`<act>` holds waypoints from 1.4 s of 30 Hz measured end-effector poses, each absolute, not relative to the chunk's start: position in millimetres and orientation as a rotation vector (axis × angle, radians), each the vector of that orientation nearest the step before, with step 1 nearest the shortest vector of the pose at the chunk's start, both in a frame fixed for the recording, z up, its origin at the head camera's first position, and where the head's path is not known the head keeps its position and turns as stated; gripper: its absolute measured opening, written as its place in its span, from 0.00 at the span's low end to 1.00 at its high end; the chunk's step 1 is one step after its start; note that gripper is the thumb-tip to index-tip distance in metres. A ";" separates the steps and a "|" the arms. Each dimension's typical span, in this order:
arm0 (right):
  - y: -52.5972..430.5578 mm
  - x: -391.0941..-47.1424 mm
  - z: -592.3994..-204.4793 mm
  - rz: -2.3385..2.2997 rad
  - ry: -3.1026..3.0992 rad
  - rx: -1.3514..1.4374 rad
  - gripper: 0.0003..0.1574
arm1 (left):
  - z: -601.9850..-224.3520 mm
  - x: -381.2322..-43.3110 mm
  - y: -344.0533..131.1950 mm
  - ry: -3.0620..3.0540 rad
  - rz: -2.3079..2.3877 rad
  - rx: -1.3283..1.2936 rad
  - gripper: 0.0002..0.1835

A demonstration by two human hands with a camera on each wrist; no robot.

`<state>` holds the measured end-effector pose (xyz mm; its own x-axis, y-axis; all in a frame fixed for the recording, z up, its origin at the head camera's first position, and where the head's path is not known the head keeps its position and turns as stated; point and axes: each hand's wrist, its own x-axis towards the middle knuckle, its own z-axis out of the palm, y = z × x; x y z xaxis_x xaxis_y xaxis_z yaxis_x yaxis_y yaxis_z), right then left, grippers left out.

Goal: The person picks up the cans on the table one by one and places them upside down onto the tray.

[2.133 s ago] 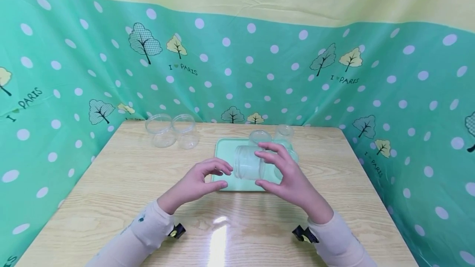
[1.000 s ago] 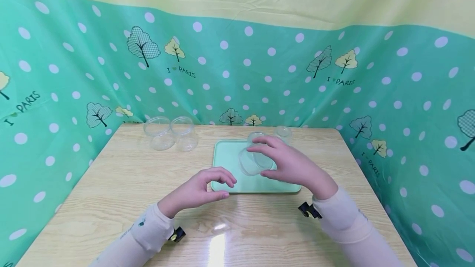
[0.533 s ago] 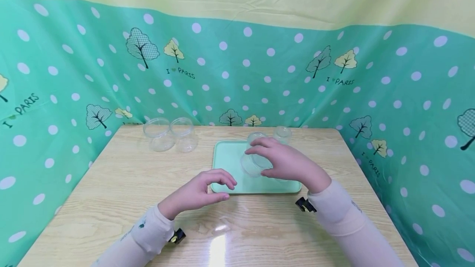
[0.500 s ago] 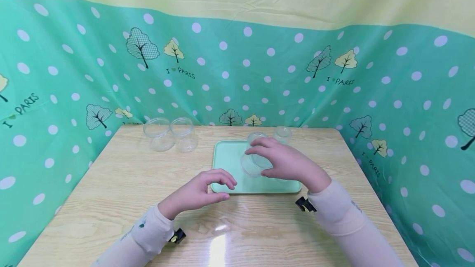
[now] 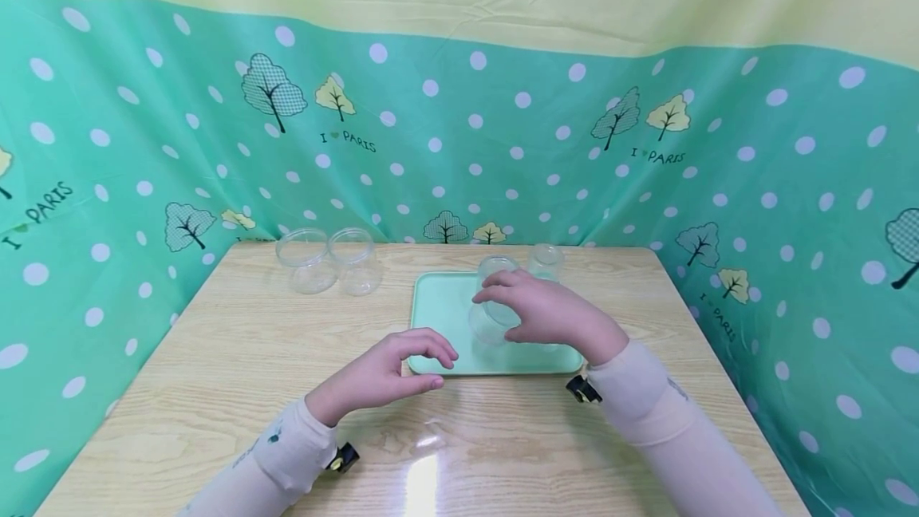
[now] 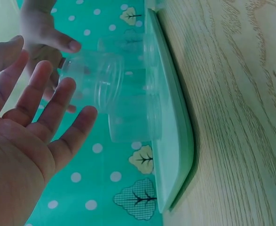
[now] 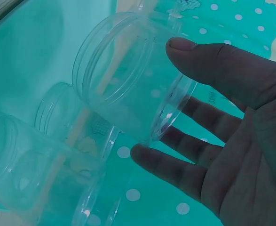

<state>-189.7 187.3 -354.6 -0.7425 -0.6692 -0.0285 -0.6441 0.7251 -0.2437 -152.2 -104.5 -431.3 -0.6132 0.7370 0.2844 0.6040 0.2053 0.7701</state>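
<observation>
My right hand (image 5: 549,309) grips a clear plastic jar (image 5: 490,327) over the pale green tray (image 5: 431,309). In the right wrist view, thumb and fingers hold the jar (image 7: 128,80) near its base, the threaded mouth pointing away from the palm. The left wrist view has that jar (image 6: 93,80) tilted mouth-down, its rim above the tray surface. Two more clear jars (image 6: 134,120) stand mouth-down on the tray there. My left hand (image 5: 388,365) hovers by the tray's front left corner, fingers loosely bent, holding nothing.
Two clear jars (image 5: 313,274) (image 5: 359,276) stand side by side at the back left of the wooden table (image 5: 237,341). Behind the right hand are clear jars (image 5: 497,266) (image 5: 546,260) at the tray's back right. A green dotted curtain (image 5: 431,150) surrounds the table.
My right hand has turned the jar from lying sideways to mouth-down and shifted slightly since. My left hand has moved a little lower in view and stays empty.
</observation>
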 end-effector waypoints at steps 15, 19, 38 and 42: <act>183.5 -199.9 -365.7 -0.243 2.764 -1.044 0.40 | -434.0 -153.0 -104.9 2.333 1.360 1.370 0.08; 182.3 -203.6 -367.2 -0.224 2.758 -1.052 0.39 | -434.2 -153.4 -105.1 2.338 1.353 1.371 0.08; 176.7 -206.6 -376.2 -0.159 2.722 -1.002 0.39 | -435.7 -152.8 -104.1 2.345 1.311 1.396 0.09; 175.5 -207.0 -376.7 -0.151 2.725 -0.996 0.39 | -435.3 -152.9 -104.0 2.347 1.306 1.387 0.07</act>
<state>-207.0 175.5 -376.7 -0.7403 -0.6465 -0.1846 -0.6222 0.7628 -0.1763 -152.9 -104.0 -435.3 -0.5735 0.7613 0.3026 0.6586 0.2087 0.7230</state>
